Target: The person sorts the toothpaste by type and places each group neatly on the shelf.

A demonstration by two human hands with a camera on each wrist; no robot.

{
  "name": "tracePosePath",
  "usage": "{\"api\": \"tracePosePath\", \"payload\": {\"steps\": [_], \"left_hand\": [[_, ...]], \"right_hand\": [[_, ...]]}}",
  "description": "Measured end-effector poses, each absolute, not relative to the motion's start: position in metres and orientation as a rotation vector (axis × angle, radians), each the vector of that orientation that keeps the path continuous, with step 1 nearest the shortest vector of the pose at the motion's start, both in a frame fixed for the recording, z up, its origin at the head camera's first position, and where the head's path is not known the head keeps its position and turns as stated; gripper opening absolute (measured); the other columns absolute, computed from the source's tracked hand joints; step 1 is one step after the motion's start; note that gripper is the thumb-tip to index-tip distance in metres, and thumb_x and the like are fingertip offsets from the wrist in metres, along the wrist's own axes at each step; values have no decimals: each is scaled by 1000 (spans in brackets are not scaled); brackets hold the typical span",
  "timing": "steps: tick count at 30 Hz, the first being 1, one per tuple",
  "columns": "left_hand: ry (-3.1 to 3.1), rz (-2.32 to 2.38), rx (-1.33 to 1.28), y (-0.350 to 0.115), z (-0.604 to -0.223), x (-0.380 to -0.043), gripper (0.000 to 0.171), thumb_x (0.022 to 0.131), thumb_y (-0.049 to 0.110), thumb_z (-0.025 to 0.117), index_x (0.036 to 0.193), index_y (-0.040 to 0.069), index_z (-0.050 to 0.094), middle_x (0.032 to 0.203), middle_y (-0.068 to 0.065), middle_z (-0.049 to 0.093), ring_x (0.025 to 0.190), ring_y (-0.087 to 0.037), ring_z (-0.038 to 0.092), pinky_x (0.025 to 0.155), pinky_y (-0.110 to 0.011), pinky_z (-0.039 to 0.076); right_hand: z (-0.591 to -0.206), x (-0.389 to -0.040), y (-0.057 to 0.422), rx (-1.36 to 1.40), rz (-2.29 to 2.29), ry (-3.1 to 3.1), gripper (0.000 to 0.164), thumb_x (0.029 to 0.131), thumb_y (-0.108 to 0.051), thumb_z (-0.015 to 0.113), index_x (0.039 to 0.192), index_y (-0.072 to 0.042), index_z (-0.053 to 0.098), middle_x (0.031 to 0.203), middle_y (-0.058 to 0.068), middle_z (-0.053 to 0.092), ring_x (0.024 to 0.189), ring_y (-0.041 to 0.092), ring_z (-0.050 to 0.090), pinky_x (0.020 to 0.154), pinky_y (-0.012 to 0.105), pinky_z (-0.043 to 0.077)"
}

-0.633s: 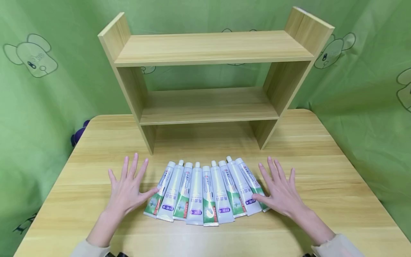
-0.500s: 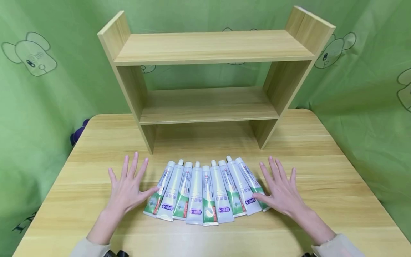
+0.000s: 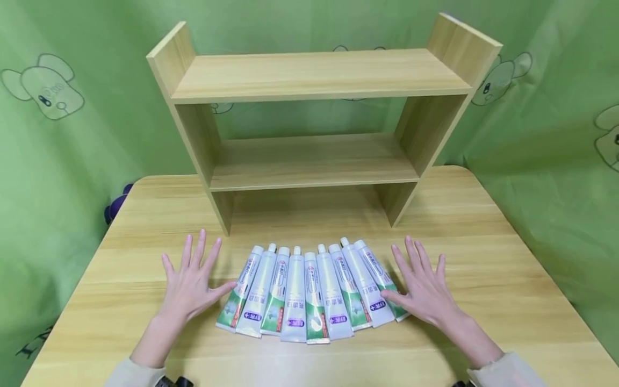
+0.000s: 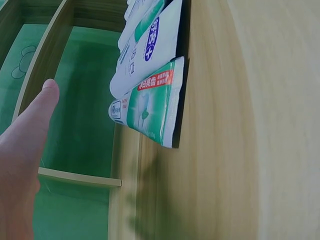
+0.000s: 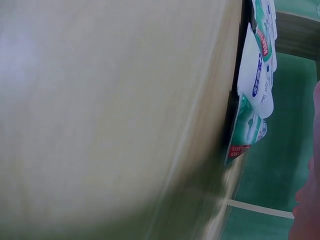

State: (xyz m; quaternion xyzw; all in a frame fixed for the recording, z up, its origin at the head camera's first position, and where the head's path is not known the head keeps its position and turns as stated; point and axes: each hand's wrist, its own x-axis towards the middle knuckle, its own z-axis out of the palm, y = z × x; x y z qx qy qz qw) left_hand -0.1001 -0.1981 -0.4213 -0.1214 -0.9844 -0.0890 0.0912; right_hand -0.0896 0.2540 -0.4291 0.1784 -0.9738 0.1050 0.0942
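Several toothpaste tubes lie fanned out side by side on the table, caps toward the shelf. White-and-green toothpaste tubes (image 3: 275,293) alternate with white-and-purple toothpaste tubes (image 3: 296,295). My left hand (image 3: 189,287) is spread flat at the left end of the fan, its thumb overlapping the outermost green tube (image 4: 150,105) in the head view. At the right end my right hand (image 3: 425,287) is spread the same way, thumb over the edge of the last green tube (image 5: 246,125). Both wrist views show the thumb side of each hand apart from the tubes. Neither hand grips anything.
Behind the tubes a wooden shelf unit (image 3: 314,174) with two boards stands on the wooden table (image 3: 488,258). Green curtain (image 3: 106,118) with cartoon drawings surrounds the table. A purple object (image 3: 116,205) shows past the table's left edge.
The head view has shifted slightly, so the shelf and tubes sit a little lower in it. Both hands stay spread beside the tubes, and nothing has been picked up.
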Motion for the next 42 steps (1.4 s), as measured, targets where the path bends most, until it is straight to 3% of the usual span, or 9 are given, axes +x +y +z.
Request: {"api": "tracePosePath", "payload": {"steps": [9,16,20,27,33,37,42], "left_hand": [[-2920,-261,-340,-207,-423,-105,93,76,65,54,147,23,12,153,-14,1,138,-39,0,97,-75,-2],[-2913,-341,-339,-213,-414,-120,89,80,65,48,147,20,12,152,-16,1,137,-40,2,99,-73,-3],[-2876,-401,-340,-217,-405,-129,87,81,63,48,147,18,13,152,-17,2,135,-43,8,101,-72,5],[-2735,-520,-384,-222,-391,-144,87,83,62,48,148,19,10,152,-16,6,133,-43,16,102,-68,15],[-2634,-558,-455,-222,-379,-159,88,83,66,42,147,16,11,152,-15,10,132,-44,20,100,-67,22],[-2554,-604,-501,-222,-373,-173,90,83,69,38,147,12,12,151,-16,14,132,-42,22,105,-62,22],[-2492,-759,-527,-224,-369,-187,88,85,58,49,147,10,10,149,-20,18,132,-43,22,109,-57,18]], "right_hand": [[-430,-95,252,541,302,-2890,94,79,-61,52,147,-11,10,151,16,-6,138,32,-6,101,60,-18],[-433,-96,250,541,299,-2928,95,79,-59,54,147,-10,9,151,18,-4,138,32,-7,101,61,-18],[-434,-96,250,544,297,-2947,95,79,-59,53,147,-10,8,151,20,0,138,31,-7,101,64,-14],[-436,-99,252,560,303,-2950,95,78,-58,55,146,-7,13,149,24,10,138,33,-3,99,74,-1],[-438,-99,254,587,324,-2966,92,80,-56,55,146,-6,14,148,24,13,137,38,4,98,75,3],[-439,-99,254,596,356,-2985,88,82,-55,53,145,-3,19,146,27,18,133,44,16,100,72,12],[-441,-99,255,605,413,-2985,83,84,-50,53,143,0,23,143,29,24,127,47,27,99,67,24]]}}
